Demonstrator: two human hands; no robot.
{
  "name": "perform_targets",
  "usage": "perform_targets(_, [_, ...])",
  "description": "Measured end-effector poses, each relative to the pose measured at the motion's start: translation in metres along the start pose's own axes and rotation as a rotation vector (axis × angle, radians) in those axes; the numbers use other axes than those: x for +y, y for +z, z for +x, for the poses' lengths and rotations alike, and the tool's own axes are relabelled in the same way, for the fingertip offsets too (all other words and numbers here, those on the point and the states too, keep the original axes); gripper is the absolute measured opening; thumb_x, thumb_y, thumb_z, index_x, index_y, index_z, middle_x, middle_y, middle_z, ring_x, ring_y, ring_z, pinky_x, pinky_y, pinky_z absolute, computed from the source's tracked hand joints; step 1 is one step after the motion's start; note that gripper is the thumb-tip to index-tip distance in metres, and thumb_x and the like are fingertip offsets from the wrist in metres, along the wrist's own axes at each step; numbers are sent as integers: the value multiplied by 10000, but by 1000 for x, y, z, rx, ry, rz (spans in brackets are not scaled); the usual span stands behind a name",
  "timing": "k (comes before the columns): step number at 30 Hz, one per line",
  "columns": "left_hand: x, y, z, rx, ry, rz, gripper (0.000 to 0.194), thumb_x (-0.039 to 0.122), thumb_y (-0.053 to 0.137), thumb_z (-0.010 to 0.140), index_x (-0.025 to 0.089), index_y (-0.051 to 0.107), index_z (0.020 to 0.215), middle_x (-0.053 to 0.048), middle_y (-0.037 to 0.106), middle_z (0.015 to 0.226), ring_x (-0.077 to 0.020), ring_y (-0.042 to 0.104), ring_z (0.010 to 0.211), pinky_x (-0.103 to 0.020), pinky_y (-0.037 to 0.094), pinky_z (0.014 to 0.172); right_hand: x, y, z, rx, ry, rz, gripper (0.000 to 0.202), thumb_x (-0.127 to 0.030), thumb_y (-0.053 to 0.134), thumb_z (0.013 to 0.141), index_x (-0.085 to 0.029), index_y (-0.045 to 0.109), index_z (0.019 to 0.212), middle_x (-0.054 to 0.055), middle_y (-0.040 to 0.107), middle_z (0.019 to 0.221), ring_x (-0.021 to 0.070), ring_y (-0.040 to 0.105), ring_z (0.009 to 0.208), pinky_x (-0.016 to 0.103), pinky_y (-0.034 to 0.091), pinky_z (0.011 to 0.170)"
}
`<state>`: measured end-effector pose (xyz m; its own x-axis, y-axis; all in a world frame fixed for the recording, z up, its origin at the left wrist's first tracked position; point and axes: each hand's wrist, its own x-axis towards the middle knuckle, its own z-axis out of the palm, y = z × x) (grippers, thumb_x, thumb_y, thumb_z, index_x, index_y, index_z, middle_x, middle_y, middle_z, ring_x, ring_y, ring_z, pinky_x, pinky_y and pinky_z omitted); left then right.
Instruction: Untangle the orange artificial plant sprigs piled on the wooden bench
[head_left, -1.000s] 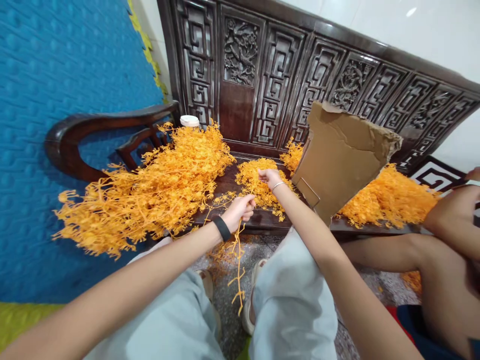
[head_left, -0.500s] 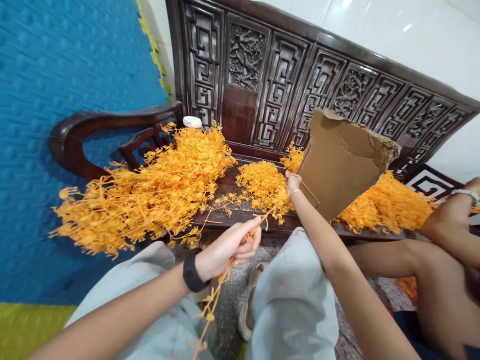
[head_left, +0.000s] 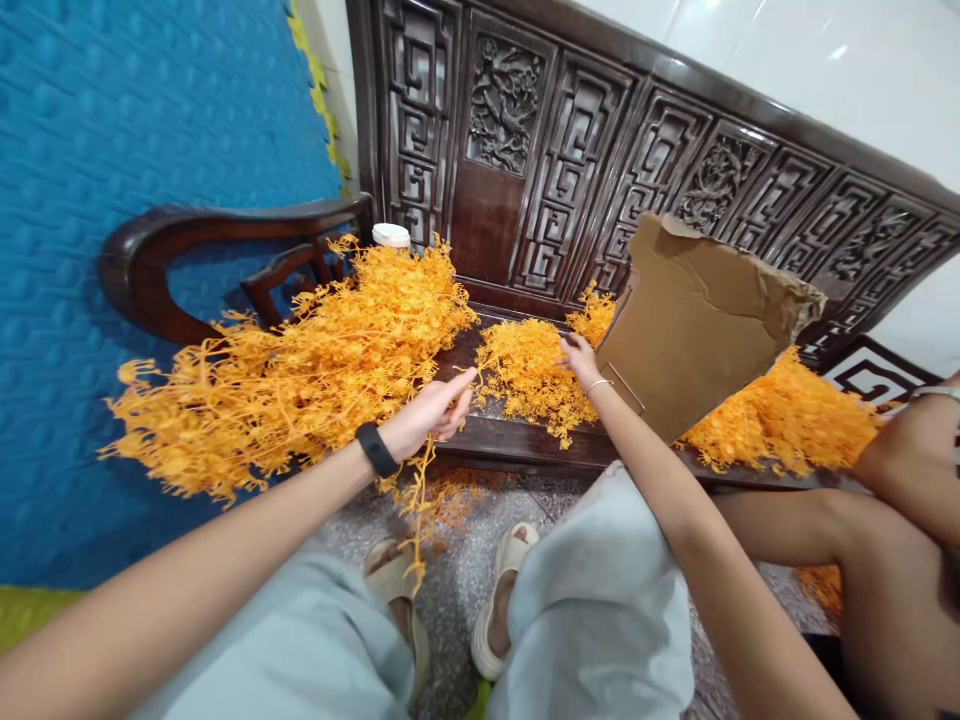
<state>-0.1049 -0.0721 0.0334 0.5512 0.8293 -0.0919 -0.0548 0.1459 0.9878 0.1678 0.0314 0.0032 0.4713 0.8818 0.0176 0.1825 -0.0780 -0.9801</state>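
My left hand is closed around an orange plastic flower stem, which hangs down from it over the floor. Its knuckles are in front of the bench edge, between two orange heaps. To the left lies a large heap of branching orange plastic stems. My right hand has its fingers apart at the top of a smaller orange pile, close to the left edge of a cardboard piece. A thin metal wire loop shows beside the right wrist.
The dark carved wooden bench spans the back, with a curved armrest at left. A white-lidded container stands behind the large heap. Another orange heap lies right of the cardboard, near another person's knee.
My left hand has moved left and away from me, carrying the stem off the small pile. My right hand's fingers have opened and shifted slightly left.
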Motion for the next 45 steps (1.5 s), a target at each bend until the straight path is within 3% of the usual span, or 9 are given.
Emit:
perform_targets(3, [5, -7, 5, -3, 35, -55, 549, 492, 387, 841, 173, 351, 395, 70, 137, 330, -52, 176, 297, -191, 235, 347, 0, 3, -9, -2, 82, -70, 461, -175, 588, 702, -164, 466, 1146, 73, 568, 1030, 47, 516, 474, 193, 409, 450])
perform_targets(5, [7, -10, 8, 0, 43, -63, 540, 480, 390, 844, 172, 356, 402, 70, 143, 326, -52, 181, 295, -189, 231, 345, -5, 6, -15, 1, 46, -87, 352, -154, 587, 705, -155, 514, 1049, 74, 566, 1038, 47, 530, 520, 181, 414, 472])
perform_targets(8, [5, -12, 14, -8, 37, -34, 532, 470, 398, 843, 174, 353, 404, 69, 153, 324, -52, 193, 291, -189, 232, 343, -18, 11, -24, -150, -43, -23, 111, -223, 565, 754, -146, 567, 834, 65, 597, 978, 68, 567, 614, 179, 439, 529])
perform_targets(13, [0, -7, 19, -9, 19, 56, 532, 469, 408, 837, 179, 344, 395, 64, 179, 325, -52, 212, 279, -197, 226, 336, -43, 18, -46, -424, -221, 147, 299, -461, 532, 772, -190, 612, 869, 60, 612, 1002, 120, 597, 793, 228, 479, 652])
perform_targets(16, [0, -2, 20, 33, -23, 119, 545, 444, 414, 839, 179, 325, 371, 53, 203, 317, -52, 231, 270, -203, 212, 328, -52, 22, -58, -515, -368, 131, 301, -432, 617, 711, -235, 621, 939, 27, 611, 1024, 128, 575, 914, 244, 464, 758])
perform_targets(20, [0, -1, 20, 41, -22, 106, 540, 439, 414, 839, 181, 331, 372, 58, 188, 318, -51, 211, 270, -205, 219, 327, -57, 25, -68, -587, -514, 43, 247, -341, 695, 644, -219, 650, 853, 12, 625, 941, 131, 564, 908, 254, 437, 814])
perform_targets(34, [0, -7, 20, -8, 9, 27, 521, 455, 422, 835, 182, 346, 398, 67, 164, 338, -55, 185, 294, -206, 238, 341, -55, 29, -65, -416, -585, 104, 144, -296, 724, 600, -206, 622, 649, 16, 578, 924, 155, 525, 942, 274, 415, 782])
perform_targets(40, [2, 1, 21, 13, 8, 35, 460, 407, 407, 856, 171, 427, 463, 77, 173, 319, -54, 182, 291, -194, 254, 348, -51, 34, -62, -312, -422, 146, 199, -349, 688, 606, -190, 571, 628, 4, 561, 757, 127, 518, 784, 256, 423, 730])
perform_targets(45, [3, 14, 30, 21, -20, -35, 448, 355, 374, 879, 164, 438, 479, 77, 187, 303, -54, 189, 279, -195, 254, 348, -45, 55, -58, -220, -339, 232, 207, -371, 607, 679, -188, 510, 677, -24, 530, 727, 89, 494, 732, 211, 394, 652])
